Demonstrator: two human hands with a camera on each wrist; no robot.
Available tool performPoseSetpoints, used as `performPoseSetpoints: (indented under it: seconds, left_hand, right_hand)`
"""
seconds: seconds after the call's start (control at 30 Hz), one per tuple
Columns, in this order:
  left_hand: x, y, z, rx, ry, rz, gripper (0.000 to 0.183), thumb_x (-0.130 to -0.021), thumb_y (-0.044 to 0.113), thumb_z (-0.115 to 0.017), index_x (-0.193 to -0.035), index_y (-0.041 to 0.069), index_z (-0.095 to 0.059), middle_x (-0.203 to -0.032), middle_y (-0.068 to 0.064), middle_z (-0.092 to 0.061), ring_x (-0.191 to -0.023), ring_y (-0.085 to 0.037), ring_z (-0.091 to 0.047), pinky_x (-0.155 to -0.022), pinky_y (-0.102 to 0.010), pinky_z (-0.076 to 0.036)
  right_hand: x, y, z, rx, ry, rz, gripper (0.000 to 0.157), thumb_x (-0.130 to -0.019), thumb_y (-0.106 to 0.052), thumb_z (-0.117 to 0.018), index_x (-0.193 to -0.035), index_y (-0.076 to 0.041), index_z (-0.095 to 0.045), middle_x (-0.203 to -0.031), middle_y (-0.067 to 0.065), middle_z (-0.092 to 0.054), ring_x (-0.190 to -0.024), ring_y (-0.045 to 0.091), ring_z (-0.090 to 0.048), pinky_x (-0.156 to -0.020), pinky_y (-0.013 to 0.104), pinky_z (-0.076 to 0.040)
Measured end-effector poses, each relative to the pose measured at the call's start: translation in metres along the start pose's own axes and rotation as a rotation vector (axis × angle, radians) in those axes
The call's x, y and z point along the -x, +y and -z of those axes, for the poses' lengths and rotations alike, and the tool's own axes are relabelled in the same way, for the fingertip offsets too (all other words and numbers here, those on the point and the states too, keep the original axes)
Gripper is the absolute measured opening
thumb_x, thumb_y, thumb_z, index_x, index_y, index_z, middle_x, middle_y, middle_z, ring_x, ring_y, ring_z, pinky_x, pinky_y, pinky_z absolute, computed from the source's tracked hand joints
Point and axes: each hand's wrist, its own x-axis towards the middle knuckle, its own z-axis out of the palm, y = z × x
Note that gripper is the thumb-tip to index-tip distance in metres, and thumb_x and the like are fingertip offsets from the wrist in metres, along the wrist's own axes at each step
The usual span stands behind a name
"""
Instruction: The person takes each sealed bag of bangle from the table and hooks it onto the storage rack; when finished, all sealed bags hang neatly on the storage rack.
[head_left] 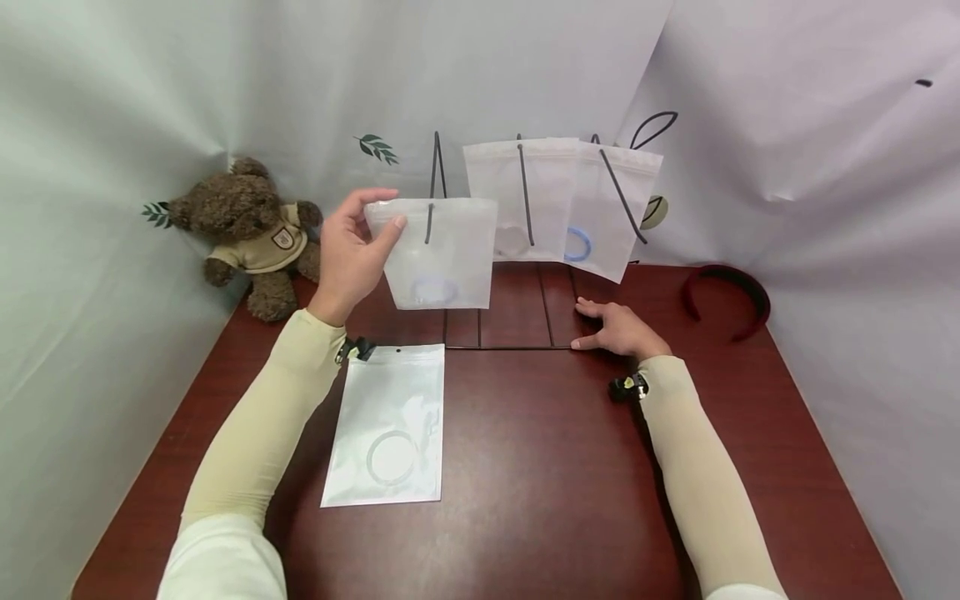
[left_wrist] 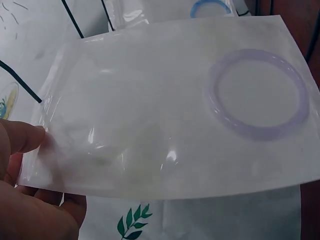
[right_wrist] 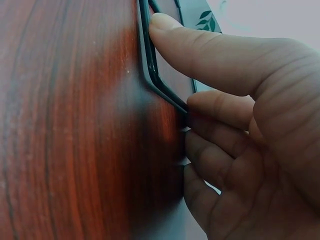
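My left hand pinches the top left corner of a translucent zip bag, thumb in front and fingers behind. A lilac ring, like a bangle, shows inside the bag. The tip of a black wire hook comes through the hole at the bag's top edge. At the base of the black wire rack, my right hand holds the front right corner. Its thumb lies on the front bar, and the index fingertip meets the side bar.
Two more bags hang on the rack's right hooks, one with a blue ring. A silvery bag with a ring shape lies on the table. A teddy bear sits back left; a dark red headband lies right.
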Motion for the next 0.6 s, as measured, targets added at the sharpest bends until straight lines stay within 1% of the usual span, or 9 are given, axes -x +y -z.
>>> performPoseSetpoints:
  seconds: [0.13,0.27,0.47,0.57,0.6]
  left_hand:
    - [-0.01,-0.004,-0.001,-0.015,0.006,0.014,0.03,-0.097,0.012,-0.076,-0.126,0.008,-0.074,-0.107,-0.004,-0.077,-0.084,-0.01,-0.07,-0.072,-0.021,-0.056]
    - [-0.018,-0.009,-0.001,-0.038,0.009,0.031,0.03,-0.097,0.014,-0.077,-0.126,0.01,-0.075,-0.106,-0.005,-0.077,-0.083,-0.009,-0.07,-0.072,-0.022,-0.055]
    - [-0.032,-0.015,-0.002,-0.054,-0.005,0.053,0.03,-0.097,0.017,-0.077,-0.128,0.015,-0.075,-0.117,-0.008,-0.077,-0.094,-0.009,-0.073,-0.08,-0.021,-0.058]
    - [-0.038,-0.018,-0.003,-0.047,-0.005,0.063,0.031,-0.097,0.017,-0.077,-0.128,0.016,-0.075,-0.12,-0.008,-0.077,-0.096,-0.01,-0.073,-0.081,-0.022,-0.059]
    - [-0.04,-0.019,-0.004,-0.04,-0.002,0.062,0.031,-0.097,0.017,-0.077,-0.128,0.016,-0.075,-0.119,-0.008,-0.077,-0.095,-0.01,-0.073,-0.08,-0.021,-0.058]
  right_hand:
    - [0.001,0.0,0.001,0.005,0.009,0.006,0.09,-0.088,-0.039,-0.086,-0.162,-0.013,-0.042,-0.171,0.007,-0.036,-0.162,0.033,-0.023,-0.127,0.055,-0.027]
    - [0.001,0.0,0.0,0.008,0.01,0.018,0.09,-0.088,-0.039,-0.086,-0.162,-0.011,-0.042,-0.171,0.01,-0.036,-0.162,0.035,-0.022,-0.128,0.056,-0.026]
    - [0.002,0.0,-0.001,0.007,0.005,0.01,0.091,-0.088,-0.038,-0.086,-0.163,-0.012,-0.041,-0.171,0.01,-0.034,-0.163,0.035,-0.022,-0.128,0.056,-0.025]
    - [0.002,0.0,-0.001,0.005,0.009,0.012,0.091,-0.089,-0.038,-0.086,-0.163,-0.011,-0.041,-0.172,0.01,-0.033,-0.162,0.035,-0.022,-0.128,0.056,-0.025]
    - [0.002,0.0,-0.002,0.008,0.01,0.014,0.091,-0.089,-0.038,-0.086,-0.163,-0.012,-0.04,-0.172,0.011,-0.033,-0.162,0.035,-0.022,-0.128,0.056,-0.025]
